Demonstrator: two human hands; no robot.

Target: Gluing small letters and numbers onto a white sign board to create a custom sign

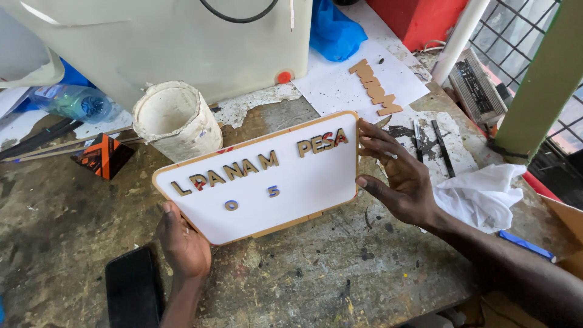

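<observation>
Signboard (267,182) found tilted above the bench (316,273), our left hand (182,246) gripping its lower-left edge, our right hand (398,176) spread wide and pressing its right edge. We judge lettering is mid-way; next, loose cut letters (373,88) need careful alignment.

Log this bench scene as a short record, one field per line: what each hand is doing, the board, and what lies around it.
Left hand: left hand grips the lower left edge of the sign board
Right hand: right hand presses open fingers against the board's right edge
Board: white panel with tan border, tilted, small cut-out letters stuck on its face
Spare letters: loose wooden letters in a stack on white paper behind the board
Nearby: white cylindrical pot, black phone, crumpled white cloth, plastic bottle
Surface: stained workbench
</observation>
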